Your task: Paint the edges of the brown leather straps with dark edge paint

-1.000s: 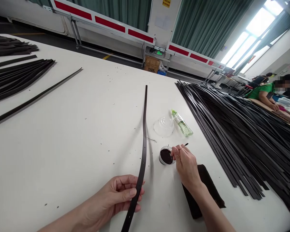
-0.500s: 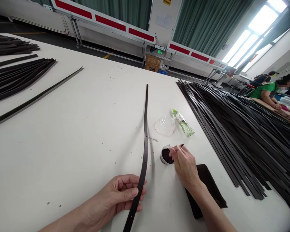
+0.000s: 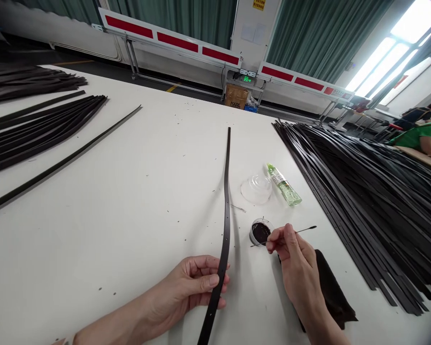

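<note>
The black strap is lying in our left hand, rising from the bottom edge and curving away above the white table. In the head view, the only one we are having, our left thumb is pressing it against the fingers, while our right hand is pinching a thin stick beside the small cup. The two hands are keeping well apart.

We are judging the open cup to be the main risk: a knuckle brushing its rim could be tipping the dark contents onto the table. The stick's thin end is pointing down at the cup's near side, so anything wet on it could be dripping outside or smearing the strap's flat face. Since only one hand is supporting the strap, a loose pinch could be letting its long far stretch twist or swing.

Several things are escaping us. The strap's near end is running out of the picture, and it is hiding parts of our left fingers. We cannot be telling whether the stick's thin end is wet or touching the cup. Our right hand and forearm are covering part of the dark cloth, and the label on the green tube is staying unreadable.
</note>
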### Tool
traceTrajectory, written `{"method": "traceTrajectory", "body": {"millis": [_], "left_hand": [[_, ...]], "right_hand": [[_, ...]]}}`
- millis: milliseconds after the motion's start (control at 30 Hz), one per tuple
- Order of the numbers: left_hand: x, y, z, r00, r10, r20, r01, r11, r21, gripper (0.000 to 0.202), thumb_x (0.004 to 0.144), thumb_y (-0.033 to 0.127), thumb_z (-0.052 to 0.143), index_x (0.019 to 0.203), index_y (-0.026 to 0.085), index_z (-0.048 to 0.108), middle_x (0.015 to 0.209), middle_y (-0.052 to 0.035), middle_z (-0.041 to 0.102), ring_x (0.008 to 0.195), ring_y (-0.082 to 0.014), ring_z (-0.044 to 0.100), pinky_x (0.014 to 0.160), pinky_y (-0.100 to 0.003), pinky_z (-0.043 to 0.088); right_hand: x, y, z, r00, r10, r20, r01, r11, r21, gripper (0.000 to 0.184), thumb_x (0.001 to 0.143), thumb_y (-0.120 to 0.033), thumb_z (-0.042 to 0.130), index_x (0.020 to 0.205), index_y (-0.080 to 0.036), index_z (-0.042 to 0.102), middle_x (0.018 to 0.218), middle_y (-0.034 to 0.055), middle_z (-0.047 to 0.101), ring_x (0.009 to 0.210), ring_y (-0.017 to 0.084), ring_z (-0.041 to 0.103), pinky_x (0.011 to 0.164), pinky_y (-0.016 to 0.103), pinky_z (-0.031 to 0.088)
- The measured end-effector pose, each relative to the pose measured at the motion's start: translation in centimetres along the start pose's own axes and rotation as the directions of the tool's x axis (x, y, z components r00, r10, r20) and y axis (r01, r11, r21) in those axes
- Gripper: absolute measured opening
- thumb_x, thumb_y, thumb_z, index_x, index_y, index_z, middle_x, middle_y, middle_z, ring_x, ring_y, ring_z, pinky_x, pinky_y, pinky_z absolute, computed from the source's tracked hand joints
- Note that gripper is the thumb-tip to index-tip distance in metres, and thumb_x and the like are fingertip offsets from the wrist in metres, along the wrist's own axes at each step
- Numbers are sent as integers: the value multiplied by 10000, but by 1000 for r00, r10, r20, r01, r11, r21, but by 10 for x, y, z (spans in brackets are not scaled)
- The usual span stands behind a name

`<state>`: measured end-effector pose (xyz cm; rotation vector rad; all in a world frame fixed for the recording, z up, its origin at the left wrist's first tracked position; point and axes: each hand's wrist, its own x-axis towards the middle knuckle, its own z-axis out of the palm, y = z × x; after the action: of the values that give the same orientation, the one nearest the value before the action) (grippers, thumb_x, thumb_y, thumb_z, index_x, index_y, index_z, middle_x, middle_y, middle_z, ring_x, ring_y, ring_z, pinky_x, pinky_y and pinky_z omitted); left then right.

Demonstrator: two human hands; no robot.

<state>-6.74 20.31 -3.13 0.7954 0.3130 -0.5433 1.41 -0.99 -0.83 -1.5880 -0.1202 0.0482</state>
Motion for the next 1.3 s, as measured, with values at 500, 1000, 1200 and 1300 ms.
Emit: {"method": "traceTrajectory", "body": {"millis": [500, 1000, 1200, 1300], "left_hand": [[2, -4, 0, 997, 8, 75, -6, 1000, -25, 161, 795, 167, 756, 936, 137, 684, 898, -71, 701, 804, -133, 631, 764, -316, 586], [2, -1, 4, 996, 31, 83, -30, 999, -15, 183, 760, 198, 784, 906, 141, 689, 816, -46, 687, 762, -144, 607, 738, -324, 559], [2, -1, 4, 996, 25, 85, -24, 1000, -12, 164, 764, 195, 780, 891, 149, 686, 826, -47, 688, 740, -143, 609, 740, -332, 556], [1, -1, 4, 996, 28, 81, -28, 1000, -3, 172, 770, 203, 776, 907, 148, 687, 835, -48, 684, 737, -144, 611, 744, -337, 556]], "right_hand": [[-30, 4, 20, 682, -586, 438, 691, 711, -126, 277, 922, 24, 352, 963, -138, 573, 804, 63, 625, 759, 171, 568, 692, 341, 467], [-29, 2, 24, 639, -608, 472, 729, 674, -118, 304, 910, 44, 352, 1012, -160, 555, 813, 61, 635, 749, 181, 572, 657, 343, 478], [-29, 1, 26, 626, -605, 493, 742, 656, -139, 296, 906, 48, 368, 1011, -159, 552, 808, 60, 631, 737, 172, 564, 636, 329, 469], [-29, 0, 26, 625, -603, 496, 740, 660, -130, 297, 911, 43, 360, 1020, -157, 551, 805, 62, 638, 743, 174, 575, 642, 333, 482]]}}
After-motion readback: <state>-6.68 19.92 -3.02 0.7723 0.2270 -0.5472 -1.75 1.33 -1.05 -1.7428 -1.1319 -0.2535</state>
